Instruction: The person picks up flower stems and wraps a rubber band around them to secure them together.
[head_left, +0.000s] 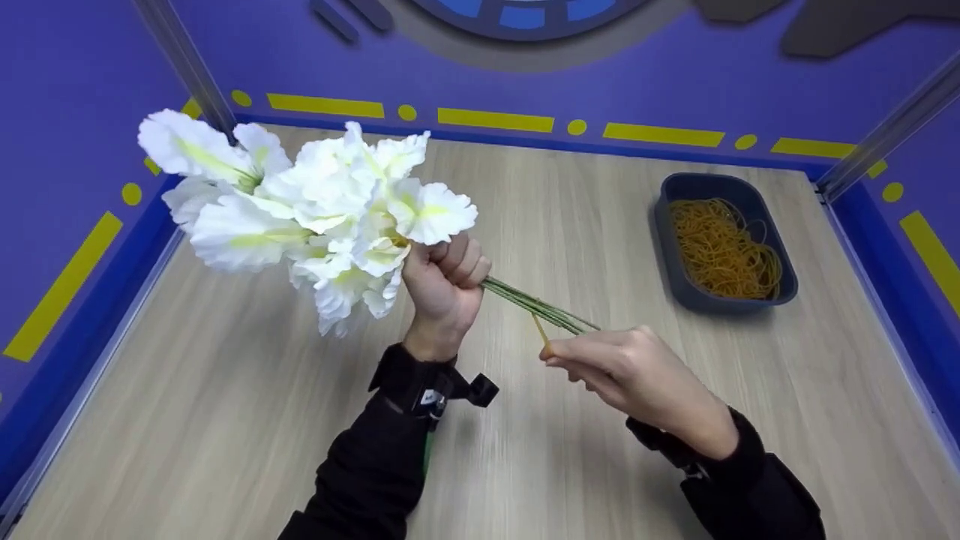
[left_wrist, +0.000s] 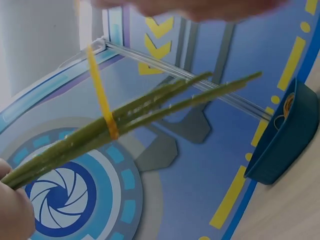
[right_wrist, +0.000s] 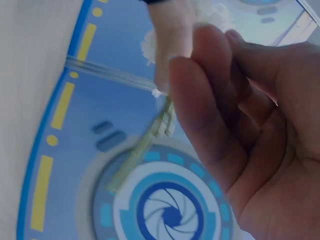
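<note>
A bunch of white artificial flowers (head_left: 322,202) is held aloft, its green stems (head_left: 536,304) pointing down to the right. My left hand (head_left: 446,289) grips the stems just below the blooms. A yellow rubber band (left_wrist: 102,100) loops around the stems beyond that hand and is stretched away from them. With thumb and fingertips my right hand (head_left: 622,371) pinches the band's other end, close to the stem tips. In the right wrist view, the right hand's fingers (right_wrist: 200,105) are curled, and the band itself is hard to make out there.
A dark plastic tub (head_left: 667,255) stands on the right of the wooden table (head_left: 540,465), with many yellow rubber bands (head_left: 724,247) inside. Blue-purple panels (head_left: 600,82) with yellow marks wall the table at the back and both sides.
</note>
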